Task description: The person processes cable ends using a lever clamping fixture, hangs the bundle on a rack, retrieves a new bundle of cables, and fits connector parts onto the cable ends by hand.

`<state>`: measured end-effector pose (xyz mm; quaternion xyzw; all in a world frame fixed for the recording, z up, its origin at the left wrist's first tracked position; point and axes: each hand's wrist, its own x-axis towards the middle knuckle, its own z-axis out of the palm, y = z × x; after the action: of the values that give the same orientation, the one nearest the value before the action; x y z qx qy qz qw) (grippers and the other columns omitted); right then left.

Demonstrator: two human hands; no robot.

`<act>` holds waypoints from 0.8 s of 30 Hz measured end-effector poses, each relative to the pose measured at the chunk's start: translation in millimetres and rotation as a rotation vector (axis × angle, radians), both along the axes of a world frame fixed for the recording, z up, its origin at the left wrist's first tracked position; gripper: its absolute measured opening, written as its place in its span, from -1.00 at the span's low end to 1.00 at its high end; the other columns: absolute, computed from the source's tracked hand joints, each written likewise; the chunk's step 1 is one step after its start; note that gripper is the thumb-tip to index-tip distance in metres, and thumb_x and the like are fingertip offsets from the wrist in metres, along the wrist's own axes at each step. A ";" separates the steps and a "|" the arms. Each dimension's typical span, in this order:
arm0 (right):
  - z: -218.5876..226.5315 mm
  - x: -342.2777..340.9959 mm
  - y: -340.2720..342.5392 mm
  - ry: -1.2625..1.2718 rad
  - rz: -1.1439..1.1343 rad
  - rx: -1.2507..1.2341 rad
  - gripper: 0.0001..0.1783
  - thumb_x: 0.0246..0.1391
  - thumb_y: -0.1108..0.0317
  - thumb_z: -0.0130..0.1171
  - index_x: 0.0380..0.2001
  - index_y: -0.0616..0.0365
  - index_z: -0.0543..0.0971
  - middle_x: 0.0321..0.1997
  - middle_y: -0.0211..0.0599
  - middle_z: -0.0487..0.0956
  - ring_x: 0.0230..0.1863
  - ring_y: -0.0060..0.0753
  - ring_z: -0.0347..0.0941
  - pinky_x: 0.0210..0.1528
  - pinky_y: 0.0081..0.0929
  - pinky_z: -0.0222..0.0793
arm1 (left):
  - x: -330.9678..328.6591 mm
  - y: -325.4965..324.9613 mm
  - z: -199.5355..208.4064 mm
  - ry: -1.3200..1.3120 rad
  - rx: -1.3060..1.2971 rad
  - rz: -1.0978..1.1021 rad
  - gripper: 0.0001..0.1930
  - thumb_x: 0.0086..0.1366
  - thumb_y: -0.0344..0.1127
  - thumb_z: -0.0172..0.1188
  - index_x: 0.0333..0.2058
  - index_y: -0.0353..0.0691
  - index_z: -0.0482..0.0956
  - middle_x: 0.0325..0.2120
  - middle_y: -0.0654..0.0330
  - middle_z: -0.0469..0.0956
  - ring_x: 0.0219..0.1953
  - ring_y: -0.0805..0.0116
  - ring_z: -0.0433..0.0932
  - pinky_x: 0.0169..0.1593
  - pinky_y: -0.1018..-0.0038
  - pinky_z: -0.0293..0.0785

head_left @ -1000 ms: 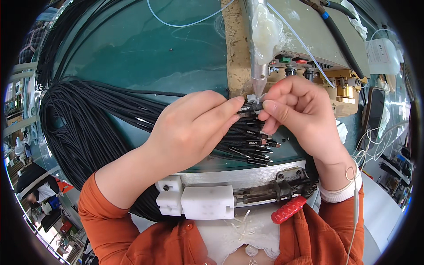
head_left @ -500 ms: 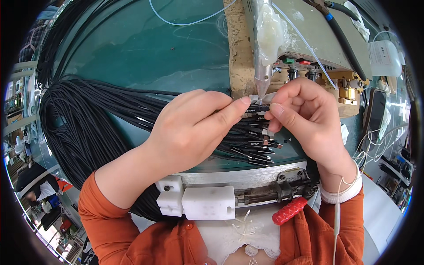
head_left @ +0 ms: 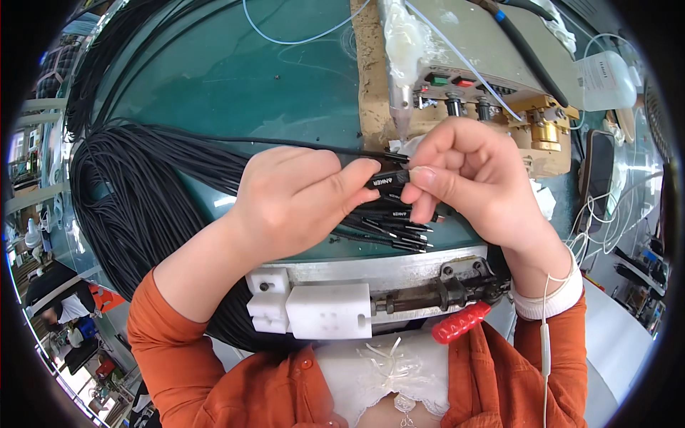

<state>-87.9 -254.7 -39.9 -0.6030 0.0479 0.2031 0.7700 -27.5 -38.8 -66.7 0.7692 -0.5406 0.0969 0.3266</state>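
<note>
A black cable connector [head_left: 386, 180] lies between my two hands. My left hand [head_left: 289, 196] grips its body between thumb and forefinger. At its other end, the thumb and fingers of my right hand [head_left: 471, 182] pinch the tip. Under and around my fingers lie several more black cable ends [head_left: 399, 232] with metal plugs. Their long black cables [head_left: 128, 207] run left into a thick looped bundle. Just beyond my hands, a metal dispensing nozzle [head_left: 402, 107] points down, its upper part coated in whitish hardened material; the connector is apart from its tip.
A toggle clamp with a red handle [head_left: 460, 322] and white blocks [head_left: 328, 312] sits along the near table edge. At the back right stand a beige control box [head_left: 485, 50], a brass fitting [head_left: 546, 134], a white bottle [head_left: 606, 82] and a phone [head_left: 598, 167].
Both hands have drawn the connector nearer to me, away from the nozzle tip it was under. The whole view has shifted slightly, so the nozzle and box sit further left.
</note>
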 end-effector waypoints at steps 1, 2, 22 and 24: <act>0.9 -1.4 1.1 -0.033 0.006 -0.005 -0.94 0.09 0.56 0.05 -0.36 0.35 0.43 -0.47 -0.25 0.54 -0.49 -0.54 0.50 -0.43 -0.64 0.45 | -1.1 -0.4 1.4 -0.010 -0.009 0.007 -0.66 -0.12 -0.41 0.34 -0.26 -0.24 0.59 -0.72 0.25 0.31 -0.70 0.32 0.32 -0.60 0.45 0.23; 1.3 -3.3 1.9 -0.047 0.003 -0.006 -0.94 0.09 0.56 0.05 -0.36 0.35 0.43 -0.47 -0.25 0.54 -0.49 -0.54 0.50 -0.43 -0.64 0.45 | -1.9 -0.7 3.0 -0.024 -0.010 0.004 -0.66 -0.12 -0.41 0.34 -0.26 -0.24 0.59 -0.72 0.25 0.31 -0.70 0.32 0.32 -0.60 0.45 0.23; 21.4 -145.2 -3.4 -0.950 -0.033 -1.008 -0.58 -0.28 0.12 0.36 -0.78 0.03 0.32 -0.76 -0.39 0.31 -0.70 -0.35 0.28 -0.68 -0.43 0.20 | -36.3 6.6 33.1 0.234 0.791 0.184 -0.64 -0.21 -0.37 0.27 -0.36 -0.28 0.42 -0.40 0.10 0.43 -0.23 0.09 0.43 -0.15 0.27 0.38; 16.8 -140.6 -16.9 -0.921 -0.130 -1.114 -0.62 -0.28 0.18 0.35 -0.79 0.05 0.34 -0.77 -0.33 0.29 -0.72 -0.28 0.25 -0.69 -0.40 0.17 | -35.5 6.9 30.8 0.048 0.726 0.087 -0.70 -0.22 -0.39 0.23 -0.43 -0.27 0.40 -0.46 0.12 0.42 -0.28 0.07 0.44 -0.22 0.27 0.38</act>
<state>-228.5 -271.7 -23.1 -0.9260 -0.1491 -0.1720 0.3013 -63.0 -32.0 -35.9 0.8594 -0.4987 -0.1055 0.0405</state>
